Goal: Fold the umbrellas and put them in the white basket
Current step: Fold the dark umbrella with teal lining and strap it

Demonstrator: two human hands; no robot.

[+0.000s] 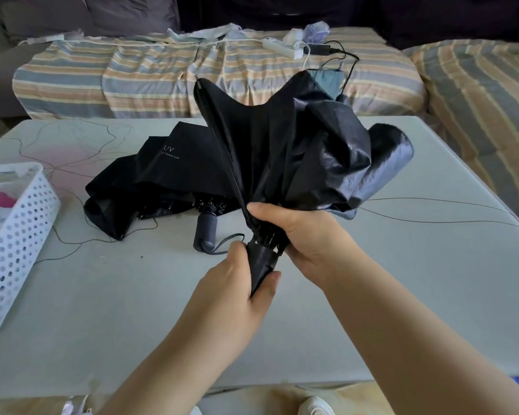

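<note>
two bare hands hold a half-collapsed black umbrella (297, 151) above a pale table (372, 295). the left hand (240, 298) has its fingers curled round the black handle; the right hand (300, 238) grips the gathered ribs and fabric just above it. a second black umbrella (162, 178) lies unfolded on the table behind. a white perforated basket (15, 244) sits at the table's left edge.

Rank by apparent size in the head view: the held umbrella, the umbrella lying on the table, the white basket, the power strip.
1. Held umbrella, though nearest the camera.
2. Umbrella lying on the table.
3. White basket, cut off by the frame edge, so unsure.
4. Power strip, farthest away.
</note>
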